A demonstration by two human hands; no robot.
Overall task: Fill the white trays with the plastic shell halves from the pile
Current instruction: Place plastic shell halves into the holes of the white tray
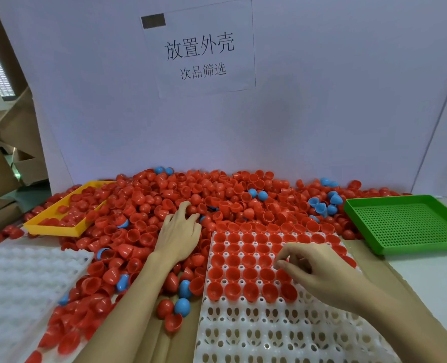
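Centrally, a white tray (282, 334) is laid on cardboard on the tabletop, its far rows filled with red shell halves (248, 273) set open side up, while its near rows are seen as bare white cups. The right hand (322, 273) is held over the right part of the filled rows, fingers curled with the tips drawn together; whether a shell is pinched there cannot be told. The left hand (180, 231) is stretched into the pile (191, 195), fingers spread and bent onto red halves just beyond the tray's far left corner; a firm grip cannot be made out.

The pile is banked against the white backboard (322, 113) and is spread right up to the tray's far and left edges, with a few blue shell halves (324, 205) scattered through it. A second white tray (20, 284) is placed at the left, its right edge lapped by loose shells. A yellow tray (60, 226) is half buried at the far left. A green perforated tray (411, 221) is set at the right, apart from the white tray, with bare cardboard between them.
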